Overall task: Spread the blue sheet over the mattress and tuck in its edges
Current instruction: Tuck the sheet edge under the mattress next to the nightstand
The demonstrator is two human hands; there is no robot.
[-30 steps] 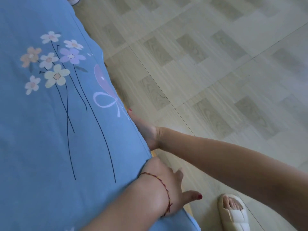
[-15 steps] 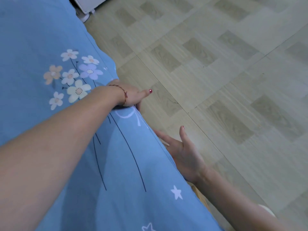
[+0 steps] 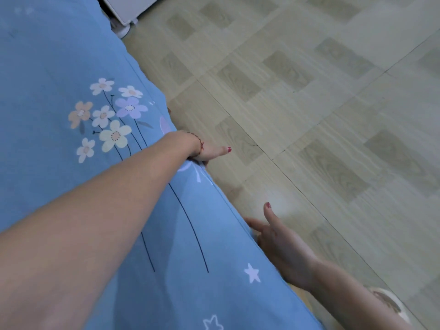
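The blue sheet [image 3: 59,55], printed with flowers and white stars, lies smooth over the mattress and fills the left side of the view. My left hand [image 3: 209,152] reaches across it and curls over the mattress's right edge, thumb sticking out over the floor, fingers hidden below the edge. A red string bracelet circles that wrist. My right hand [image 3: 283,248] is lower along the same edge, palm against the side of the mattress, thumb raised, other fingers partly hidden under the sheet's edge.
Pale wood-pattern tile floor [image 3: 333,115] runs along the right of the bed. A white object on small feet [image 3: 123,10] stands at the top by the bed's far end. My foot in a light slipper [image 3: 385,303] is at the bottom right.
My left hand moved from near my body up along the mattress edge to beside the flower print. My right hand slid back down the edge, now nearer than the left.
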